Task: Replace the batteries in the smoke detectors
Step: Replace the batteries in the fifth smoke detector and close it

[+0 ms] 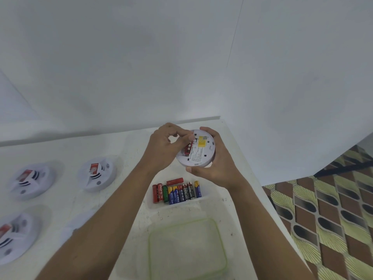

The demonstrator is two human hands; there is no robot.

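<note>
While our right hand point(220, 166) curls round the smoke detector point(201, 156) above the table's far right, our left hand point(163, 150) pinches a red battery point(187, 149) in its slot. Three detectors point(96, 172) at left apparently remain undone.

White table point(129, 142) against plain white walls point(141, 57); patterned brown-yellow floor point(323, 209).

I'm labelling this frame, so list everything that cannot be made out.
Head view:
- Battery bay of the smoke detector in the right hand: the left hand covers it; whether it grips the red battery is unclear.
- Its label print: too small.
- Nearest left detector: cut off by left edge.
</note>
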